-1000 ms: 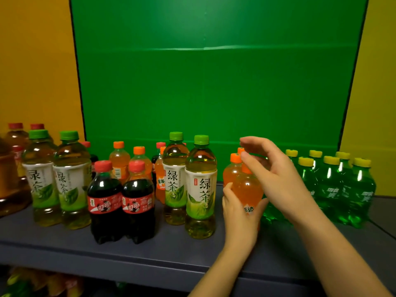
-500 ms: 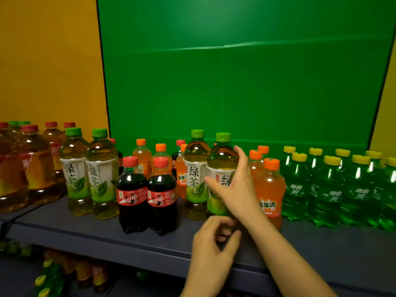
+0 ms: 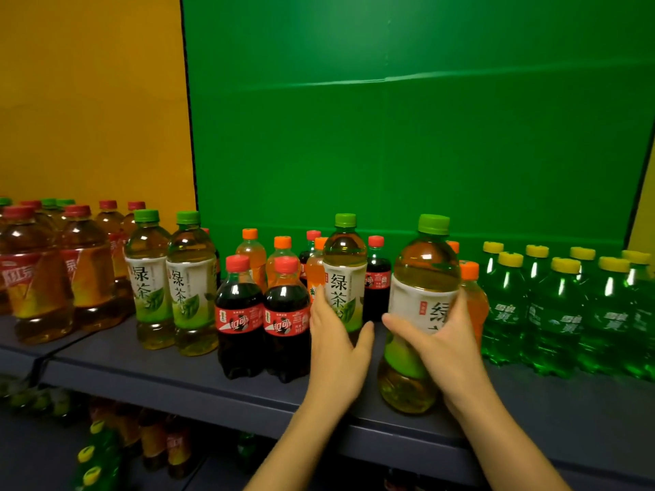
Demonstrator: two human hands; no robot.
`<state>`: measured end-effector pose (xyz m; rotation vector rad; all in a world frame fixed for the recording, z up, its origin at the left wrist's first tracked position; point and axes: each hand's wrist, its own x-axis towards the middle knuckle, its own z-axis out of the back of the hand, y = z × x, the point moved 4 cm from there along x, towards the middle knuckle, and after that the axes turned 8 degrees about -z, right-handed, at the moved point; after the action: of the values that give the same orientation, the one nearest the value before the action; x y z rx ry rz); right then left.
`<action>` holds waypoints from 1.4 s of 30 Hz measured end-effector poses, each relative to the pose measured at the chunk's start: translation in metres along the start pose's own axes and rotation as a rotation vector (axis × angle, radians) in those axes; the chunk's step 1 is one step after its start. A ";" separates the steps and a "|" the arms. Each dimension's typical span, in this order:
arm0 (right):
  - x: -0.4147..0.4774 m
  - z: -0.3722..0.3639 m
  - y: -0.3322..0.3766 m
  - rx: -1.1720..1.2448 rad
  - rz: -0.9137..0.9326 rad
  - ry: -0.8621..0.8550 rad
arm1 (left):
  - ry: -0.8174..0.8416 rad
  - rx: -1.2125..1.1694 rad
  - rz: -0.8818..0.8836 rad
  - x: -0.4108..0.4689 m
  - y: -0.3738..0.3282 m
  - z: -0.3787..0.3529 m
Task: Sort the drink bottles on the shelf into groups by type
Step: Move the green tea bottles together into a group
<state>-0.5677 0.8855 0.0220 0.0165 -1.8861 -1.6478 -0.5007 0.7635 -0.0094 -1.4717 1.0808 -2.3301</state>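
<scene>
Right hand [image 3: 444, 343]: grip wrapped round a tall green-capped clear plastic green-tea bottle [image 3: 421, 313], lifted forward, probably bound for its group.
Left hand [image 3: 338, 345]: grip cupping the second green-tea bottle [image 3: 344, 274] standing on the grey shelf [image 3: 177, 377].

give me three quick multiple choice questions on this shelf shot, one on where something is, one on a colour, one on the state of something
1. Where do the two cola bottles at the front stand?
A. right of the yellow-capped green bottles
B. between the green tea pair and the left hand
C. on the lower shelf

2. What colour is the cap of the bottle in the right hand?
A. red
B. orange
C. green

3. How is the green tea bottle in the right hand?
A. lying flat
B. gripped, roughly upright
C. standing untouched

Answers: 1 B, they sit just left of the left hand; 2 C, the cap is light green; 3 B, fingers wrap its label.
</scene>
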 end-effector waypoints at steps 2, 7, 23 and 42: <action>-0.006 0.009 0.008 0.043 -0.001 0.017 | -0.016 0.045 0.018 0.013 -0.001 -0.009; -0.016 0.031 0.018 0.011 -0.033 0.044 | -0.118 0.073 0.159 0.041 0.008 -0.020; -0.027 0.050 0.021 0.058 -0.073 0.006 | -0.153 -0.072 -0.034 0.023 -0.019 -0.011; -0.072 -0.169 0.058 0.296 0.055 0.417 | -0.410 -0.067 -0.112 -0.013 -0.024 0.295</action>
<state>-0.4104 0.7766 0.0458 0.3956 -1.7640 -1.2026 -0.2404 0.6456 0.0695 -1.9675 0.9892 -1.9423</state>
